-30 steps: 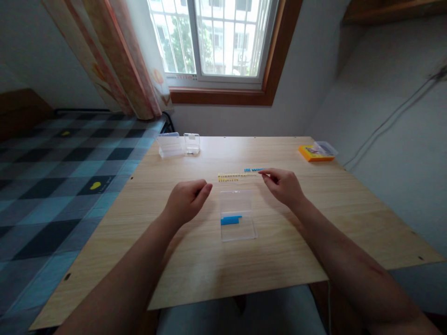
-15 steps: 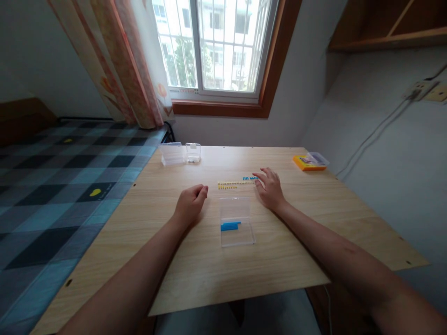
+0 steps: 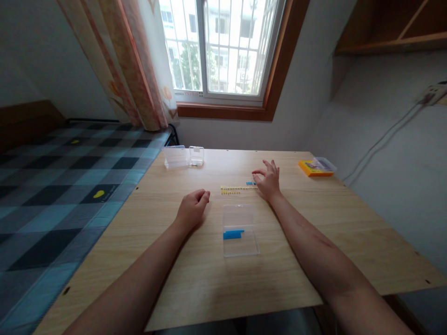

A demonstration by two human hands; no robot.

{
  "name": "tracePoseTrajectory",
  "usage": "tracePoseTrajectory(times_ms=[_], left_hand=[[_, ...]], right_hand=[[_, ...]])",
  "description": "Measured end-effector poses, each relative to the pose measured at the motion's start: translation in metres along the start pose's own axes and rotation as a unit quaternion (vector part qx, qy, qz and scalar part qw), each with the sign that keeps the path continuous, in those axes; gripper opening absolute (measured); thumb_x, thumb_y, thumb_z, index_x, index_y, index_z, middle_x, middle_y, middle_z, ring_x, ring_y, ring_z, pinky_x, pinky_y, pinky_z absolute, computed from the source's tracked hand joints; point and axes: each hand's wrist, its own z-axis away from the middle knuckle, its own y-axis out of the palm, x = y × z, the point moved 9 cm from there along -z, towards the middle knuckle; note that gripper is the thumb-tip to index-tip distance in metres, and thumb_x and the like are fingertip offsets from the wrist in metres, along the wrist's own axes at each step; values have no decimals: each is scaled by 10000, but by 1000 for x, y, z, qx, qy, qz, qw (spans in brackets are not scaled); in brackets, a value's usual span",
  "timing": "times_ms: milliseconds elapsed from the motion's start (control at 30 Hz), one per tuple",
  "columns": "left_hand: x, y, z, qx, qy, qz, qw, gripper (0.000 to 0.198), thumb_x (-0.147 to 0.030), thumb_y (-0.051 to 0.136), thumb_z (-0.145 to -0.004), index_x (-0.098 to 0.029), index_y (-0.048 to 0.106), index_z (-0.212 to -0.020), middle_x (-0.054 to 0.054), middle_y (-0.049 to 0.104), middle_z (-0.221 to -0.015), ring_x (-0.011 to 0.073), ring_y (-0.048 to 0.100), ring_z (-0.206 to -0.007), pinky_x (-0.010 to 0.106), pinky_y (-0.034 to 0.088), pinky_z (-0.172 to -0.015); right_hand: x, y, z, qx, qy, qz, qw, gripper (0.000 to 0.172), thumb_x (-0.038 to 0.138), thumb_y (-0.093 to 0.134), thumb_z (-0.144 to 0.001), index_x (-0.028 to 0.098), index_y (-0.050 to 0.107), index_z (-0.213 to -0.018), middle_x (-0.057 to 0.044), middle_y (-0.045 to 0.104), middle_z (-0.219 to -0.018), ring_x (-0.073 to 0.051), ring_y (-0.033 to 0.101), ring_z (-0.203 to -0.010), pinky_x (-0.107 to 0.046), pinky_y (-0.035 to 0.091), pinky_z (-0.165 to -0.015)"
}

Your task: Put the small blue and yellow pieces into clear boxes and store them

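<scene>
My left hand rests on the table, left of the small pieces, fingers curled closed. Whatever it may hold is hidden. Over the right end of the rows is my right hand, thumb and index finger pinched together and the other fingers raised. Anything in that pinch is too small to make out. Below it, short blue pieces lie partly covered by the hand. Rows of tiny yellow pieces line up between my hands. Nearer me, a clear open plastic case holds blue sticks.
Two clear plastic boxes, a larger one and a smaller one, stand at the table's back left. A yellow-orange box with a clear container sits at the back right. A bed with checked bedding adjoins the left side.
My right hand has lifted a little, and its thumb and index finger have come together. The left hand stays closed in place. The camera view has shifted slightly.
</scene>
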Motion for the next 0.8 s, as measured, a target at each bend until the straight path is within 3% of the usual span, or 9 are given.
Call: tracePoseTrajectory(times_ms=[233, 433, 600, 700, 800], left_hand=[[4, 0, 0, -2, 2, 12, 1000, 372, -477, 450, -891, -214, 568, -656, -7, 592, -623, 184, 547, -646, 301, 381, -645], [5, 0, 0, -2, 10, 9, 1000, 371, -466, 460, -907, -206, 603, -683, -2, 615, -646, 192, 578, -680, 303, 397, -664], [5, 1, 0, 9, 18, 8, 1000, 374, -465, 460, -911, -206, 608, -686, -9, 608, -630, 189, 575, -666, 300, 406, -659], [5, 2, -1, 19, 27, 7, 999, 379, -466, 459, -913, -205, 613, -686, -8, 611, -632, 190, 582, -672, 301, 414, -664], [6, 2, -1, 25, 29, 6, 999, 382, -469, 460, -915, -203, 630, -700, -4, 630, -648, 195, 600, -687, 303, 422, -673]], right_hand=[[19, 7, 8, 90, -75, -4, 993, 275, 367, 582, -900, 242, 824, -860, -53, 415, -1606, -352, 130, -1556, -652, 28, -1221], [18, 22, 9, 137, -53, 17, 989, 443, 436, 422, -1004, 275, 827, -929, -15, 382, -1627, -327, 99, -1564, -640, 19, -1223], [-15, 27, -2, 121, 43, 53, 990, 583, 509, 289, -1043, 241, 808, -1041, -58, 409, -1611, -320, 147, -1554, -609, 32, -1232], [-48, 15, -9, 95, 116, 68, 986, 599, 516, 281, -1041, 209, 795, -1063, -105, 438, -1587, -348, 188, -1538, -636, 57, -1219], [-76, -6, -14, 65, 146, 74, 984, 590, 474, 274, -1041, 171, 778, -1080, -167, 484, -1536, -376, 255, -1504, -677, 120, -1189]])
